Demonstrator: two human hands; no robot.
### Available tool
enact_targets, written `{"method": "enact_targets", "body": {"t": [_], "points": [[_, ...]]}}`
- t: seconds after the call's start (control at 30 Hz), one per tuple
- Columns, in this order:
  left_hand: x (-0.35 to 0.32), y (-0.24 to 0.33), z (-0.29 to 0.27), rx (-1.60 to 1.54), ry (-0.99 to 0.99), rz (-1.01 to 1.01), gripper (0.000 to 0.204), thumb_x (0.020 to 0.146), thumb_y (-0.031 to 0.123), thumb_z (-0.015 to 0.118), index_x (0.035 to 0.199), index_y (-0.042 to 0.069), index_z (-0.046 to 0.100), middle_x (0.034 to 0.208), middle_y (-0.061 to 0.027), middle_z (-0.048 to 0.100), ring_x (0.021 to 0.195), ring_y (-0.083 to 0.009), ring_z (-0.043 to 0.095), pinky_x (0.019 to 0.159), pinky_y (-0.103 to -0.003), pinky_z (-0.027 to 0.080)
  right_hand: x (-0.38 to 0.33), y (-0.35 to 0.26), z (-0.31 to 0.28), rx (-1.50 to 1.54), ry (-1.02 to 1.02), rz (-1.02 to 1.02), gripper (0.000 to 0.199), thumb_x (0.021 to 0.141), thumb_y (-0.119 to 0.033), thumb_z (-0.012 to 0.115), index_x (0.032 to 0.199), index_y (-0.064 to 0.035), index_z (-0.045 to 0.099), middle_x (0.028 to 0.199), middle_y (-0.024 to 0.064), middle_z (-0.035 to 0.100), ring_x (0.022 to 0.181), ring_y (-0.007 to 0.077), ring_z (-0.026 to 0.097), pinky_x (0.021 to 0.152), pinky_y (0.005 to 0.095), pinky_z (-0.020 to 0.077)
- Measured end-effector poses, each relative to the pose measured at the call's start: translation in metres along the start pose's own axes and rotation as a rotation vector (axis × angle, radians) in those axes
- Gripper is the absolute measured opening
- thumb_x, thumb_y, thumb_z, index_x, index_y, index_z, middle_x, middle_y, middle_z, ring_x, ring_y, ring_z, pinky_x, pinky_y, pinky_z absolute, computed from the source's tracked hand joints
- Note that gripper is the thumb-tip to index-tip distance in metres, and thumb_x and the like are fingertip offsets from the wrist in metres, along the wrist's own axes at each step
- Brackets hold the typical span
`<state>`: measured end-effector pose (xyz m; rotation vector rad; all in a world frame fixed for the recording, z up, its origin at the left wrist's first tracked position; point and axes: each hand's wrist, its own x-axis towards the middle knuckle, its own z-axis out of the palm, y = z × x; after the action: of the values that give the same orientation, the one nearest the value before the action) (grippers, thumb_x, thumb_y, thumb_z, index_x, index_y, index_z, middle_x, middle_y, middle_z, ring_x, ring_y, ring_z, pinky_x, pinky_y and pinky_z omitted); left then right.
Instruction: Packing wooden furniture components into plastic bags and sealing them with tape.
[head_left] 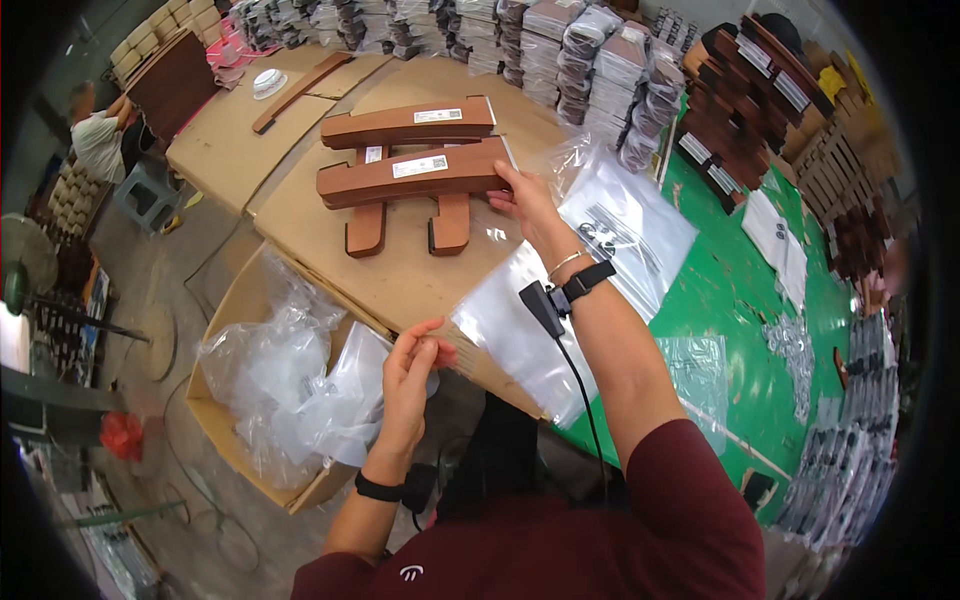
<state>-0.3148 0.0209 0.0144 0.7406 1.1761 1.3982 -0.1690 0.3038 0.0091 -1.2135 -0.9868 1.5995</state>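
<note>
Several reddish-brown wooden pieces lie stacked on the cardboard-covered table. The nearer crosswise wooden piece (430,168) has a white label and a slight curve; my right hand (525,205) grips its right end, thumb on top and fingers at its near side. Behind it rests a similar labelled piece (405,122). Two shorter pieces run underneath them, and their rounded ends (450,228) stick out toward me. My left hand (408,375) hovers by the table's front edge, fingers loosely bent and apart, with nothing seen in it. Clear plastic bags (525,325) lie flat beneath my right forearm.
An open cardboard box (225,395) of crumpled clear plastic stands below left. Wrapped stacks (545,60) line the table's back, and brown wooden pieces (715,150) are piled right on the green tabletop (690,300). A black cable hangs from my right wrist. Another person (97,140) sits far left.
</note>
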Motion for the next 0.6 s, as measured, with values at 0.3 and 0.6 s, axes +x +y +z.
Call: {"method": "enact_targets", "body": {"t": [0.3,0.6], "points": [[0.046,0.01,0.021,-0.493,-0.013,0.077,0.05,0.106,0.037,0.048,0.144,0.005,0.043,0.128,-0.0151,0.061,0.121,-0.0273,0.058,0.11,-0.044,0.045,-0.159,-0.003,-0.022,0.219,-0.01,-0.224,0.046,0.094,-0.023,0.067,0.13,0.0032,0.056,0.116,0.0119,0.064,0.099,0.0183,0.063,0.084,0.0338,0.0554],[-0.034,-0.013,0.079,-0.34,-0.174,-0.057,0.039,0.099,0.027,0.062,0.13,0.006,0.053,0.122,-0.0084,0.064,0.108,-0.0208,0.066,0.09,-0.04,0.056,-0.358,-0.005,-0.128,-1.109,0.381,-0.727,0.089,0.077,-0.03,0.083,0.148,0.0001,0.038,0.144,0.0213,0.048,0.134,0.0386,0.045,0.113,0.0464,0.0338]]}}
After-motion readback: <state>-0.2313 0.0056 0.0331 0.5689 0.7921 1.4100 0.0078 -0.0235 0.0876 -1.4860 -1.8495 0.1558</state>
